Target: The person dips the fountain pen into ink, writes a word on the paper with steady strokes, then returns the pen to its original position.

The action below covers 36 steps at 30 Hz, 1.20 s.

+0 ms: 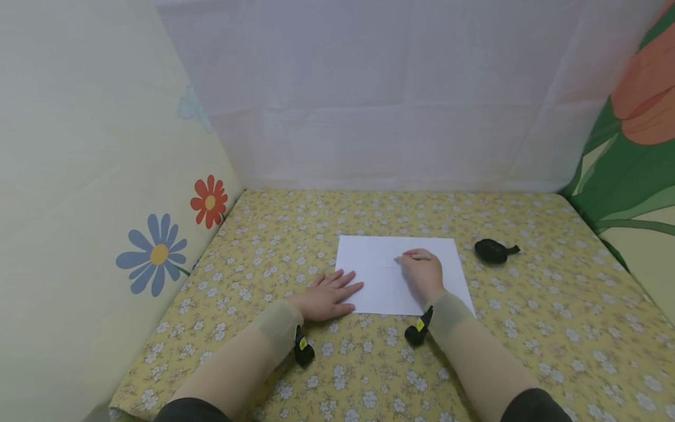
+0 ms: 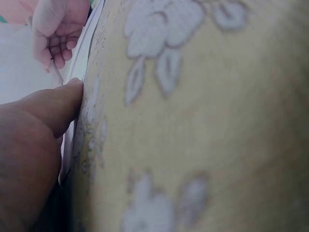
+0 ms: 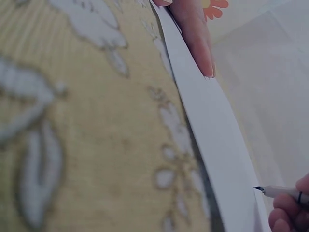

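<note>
A sheet of white paper [image 1: 374, 287] lies flat on the flowered tablecloth. My right hand [image 1: 424, 272] pinches a slim pale pen [image 3: 280, 192] over the sheet's upper right part. In the right wrist view the pen's dark pointed tip is right at the paper's surface. Faint thin lines show near the tip in the head view. At the paper's lower left edge, my left hand [image 1: 329, 296] rests palm down with its fingers spread, fingertips on the sheet. The left wrist view shows its thumb [image 2: 58, 106] along the paper's edge.
To the right of the paper lies a black bulb-shaped object [image 1: 491, 251] with a narrow neck. The yellow flowered tablecloth [image 1: 295, 228] covers the table. A white sheet [image 1: 395, 105] hangs behind it, with flower-printed walls at both sides.
</note>
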Available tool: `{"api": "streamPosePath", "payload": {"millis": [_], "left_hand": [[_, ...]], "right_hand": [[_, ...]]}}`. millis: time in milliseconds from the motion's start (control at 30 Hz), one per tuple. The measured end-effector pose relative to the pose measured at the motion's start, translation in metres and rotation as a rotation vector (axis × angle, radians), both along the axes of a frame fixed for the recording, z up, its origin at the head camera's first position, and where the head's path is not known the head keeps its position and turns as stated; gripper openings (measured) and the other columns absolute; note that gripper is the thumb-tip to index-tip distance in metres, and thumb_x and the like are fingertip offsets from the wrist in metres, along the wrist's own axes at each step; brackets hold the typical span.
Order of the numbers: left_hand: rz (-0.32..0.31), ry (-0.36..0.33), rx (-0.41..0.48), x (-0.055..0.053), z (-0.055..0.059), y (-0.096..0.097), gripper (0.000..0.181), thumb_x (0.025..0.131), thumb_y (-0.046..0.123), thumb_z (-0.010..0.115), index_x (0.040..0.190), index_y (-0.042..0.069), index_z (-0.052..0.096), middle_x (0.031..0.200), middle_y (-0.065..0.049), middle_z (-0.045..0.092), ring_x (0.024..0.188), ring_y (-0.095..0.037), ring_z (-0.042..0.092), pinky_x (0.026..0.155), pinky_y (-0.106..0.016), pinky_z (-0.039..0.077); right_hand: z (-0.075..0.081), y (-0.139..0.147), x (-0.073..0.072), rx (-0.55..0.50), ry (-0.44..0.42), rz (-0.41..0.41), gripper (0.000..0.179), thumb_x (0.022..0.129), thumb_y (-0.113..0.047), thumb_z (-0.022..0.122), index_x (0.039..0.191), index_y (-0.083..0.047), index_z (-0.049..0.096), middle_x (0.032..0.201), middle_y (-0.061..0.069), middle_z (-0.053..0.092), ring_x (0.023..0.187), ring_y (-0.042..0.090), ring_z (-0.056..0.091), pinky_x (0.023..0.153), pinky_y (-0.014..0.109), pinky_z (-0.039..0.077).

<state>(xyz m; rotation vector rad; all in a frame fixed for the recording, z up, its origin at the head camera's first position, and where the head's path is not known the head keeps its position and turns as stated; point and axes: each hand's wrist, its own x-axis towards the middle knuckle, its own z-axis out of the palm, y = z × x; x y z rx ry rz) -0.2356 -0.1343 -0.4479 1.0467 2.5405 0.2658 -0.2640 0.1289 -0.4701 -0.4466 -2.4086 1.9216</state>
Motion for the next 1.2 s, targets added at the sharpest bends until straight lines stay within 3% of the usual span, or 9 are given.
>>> {"api": "streamPosePath", "payload": {"millis": [500, 1200], "left_hand": [[0.005, 0.018, -0.017, -0.003, -0.006, -0.001, 0.061, 0.102, 0.052, 0.034, 0.156, 0.029, 0.016, 0.162, 0.001, 0.001, 0.147, -0.025, -0.001, 0.114, -0.056, 0.0], [0.01, 0.002, -0.03, -0.005, -0.007, -0.002, 0.062, 0.101, 0.053, 0.033, 0.156, 0.031, 0.014, 0.162, 0.003, 0.0, 0.147, -0.023, -0.003, 0.115, -0.054, -0.001]], "right_hand": [[0.001, 0.001, 0.008, 0.077, -0.007, 0.003, 0.021, 0.084, -0.022, 0.068, 0.096, -0.006, 0.072, 0.102, 0.008, 0.066, 0.09, 0.021, 0.058, 0.077, 0.032, 0.047], [-0.001, 0.001, 0.023, 0.116, 0.022, 0.074, 0.017, 0.084, -0.02, 0.067, 0.093, -0.006, 0.071, 0.089, 0.006, 0.067, 0.079, 0.02, 0.057, 0.07, 0.029, 0.046]]}}
